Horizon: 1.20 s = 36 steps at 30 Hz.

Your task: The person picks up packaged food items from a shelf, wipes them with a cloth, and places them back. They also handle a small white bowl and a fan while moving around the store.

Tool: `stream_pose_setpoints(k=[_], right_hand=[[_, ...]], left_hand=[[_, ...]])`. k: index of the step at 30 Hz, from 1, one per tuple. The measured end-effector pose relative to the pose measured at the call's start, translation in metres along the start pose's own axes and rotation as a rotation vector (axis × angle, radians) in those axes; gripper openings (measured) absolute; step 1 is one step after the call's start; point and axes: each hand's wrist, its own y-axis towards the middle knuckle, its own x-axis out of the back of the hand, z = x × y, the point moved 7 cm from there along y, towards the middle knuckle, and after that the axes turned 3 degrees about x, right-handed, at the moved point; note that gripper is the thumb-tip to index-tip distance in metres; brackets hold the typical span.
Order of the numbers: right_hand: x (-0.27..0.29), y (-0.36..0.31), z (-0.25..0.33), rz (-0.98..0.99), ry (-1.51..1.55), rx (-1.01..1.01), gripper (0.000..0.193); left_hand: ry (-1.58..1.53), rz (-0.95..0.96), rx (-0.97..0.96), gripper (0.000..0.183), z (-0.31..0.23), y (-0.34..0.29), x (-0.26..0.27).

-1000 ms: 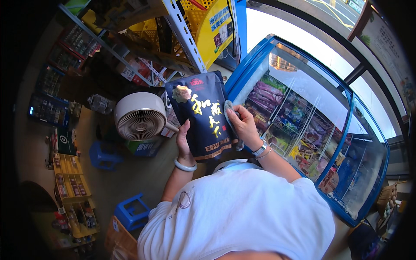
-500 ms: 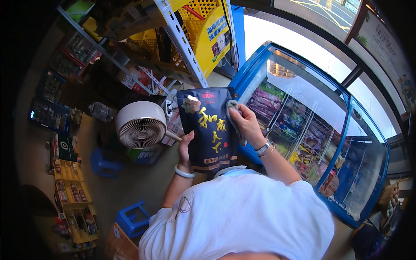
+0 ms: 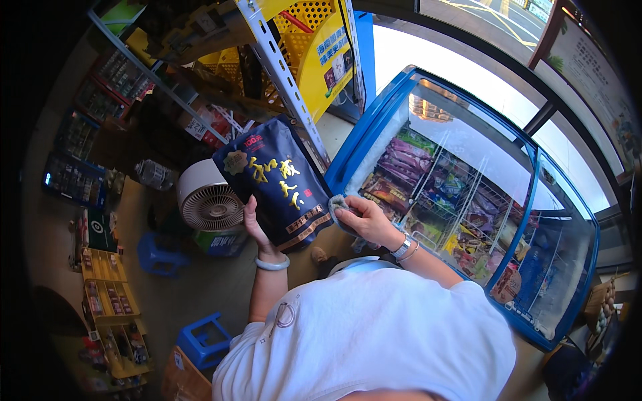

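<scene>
A large dark blue foil pouch (image 3: pixel 271 184) with gold lettering is held up in front of me, its top tilted to the left. My left hand (image 3: pixel 257 230) grips its lower left edge, the thumb on the front and the other fingers hidden behind. In my right hand (image 3: pixel 368 222) a grey cloth (image 3: pixel 338 206) is pinched, pressed against the pouch's lower right edge. A pale bangle circles my left wrist; a watch and a thin bracelet are on the right one.
A white fan (image 3: pixel 212 197) stands behind the pouch on the left. To the right is a blue glass-topped chest freezer (image 3: pixel 468 194) full of packages. A metal shelf post (image 3: pixel 284 80) rises ahead. Blue stools (image 3: pixel 204 341) and yellow display trays (image 3: pixel 107 297) are at lower left.
The pouch has moved left and tipped over to the left. My right hand has brought the cloth down from the upper right edge to the lower right edge.
</scene>
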Motion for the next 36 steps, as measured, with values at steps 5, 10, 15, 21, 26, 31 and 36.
stream_pose_setpoints(k=[5, 10, 15, 21, 26, 31, 36], right_hand=[[0.015, 0.006, -0.012, -0.197, 0.035, 0.119, 0.017], [0.031, 0.003, 0.003, -0.297, 0.084, 0.116, 0.015], [0.044, 0.002, 0.000, -0.310, -0.195, 0.231, 0.013], [0.043, -0.004, 0.006, -0.298, -0.373, 0.267, 0.013], [0.051, -0.006, -0.006, -0.317, -0.299, 0.208, 0.012], [0.049, -0.010, 0.002, -0.346, -0.214, 0.223, 0.009], [0.059, -0.018, 0.017, -0.501, -0.313, 0.362, 0.009]], left_hand=[[0.138, -0.090, -0.004, 0.059, 0.005, -0.001, -0.001], [0.380, -0.048, 0.001, 0.060, 0.015, -0.004, 0.008], [0.373, -0.091, -0.100, 0.027, -0.011, -0.002, 0.040], [0.392, -0.200, -0.208, 0.020, -0.034, -0.015, 0.036], [0.554, -0.178, -0.287, 0.015, -0.038, -0.018, 0.042], [0.545, -0.183, -0.269, 0.015, -0.033, -0.019, 0.036], [0.786, -0.335, -0.003, 0.025, -0.018, -0.011, 0.050]])
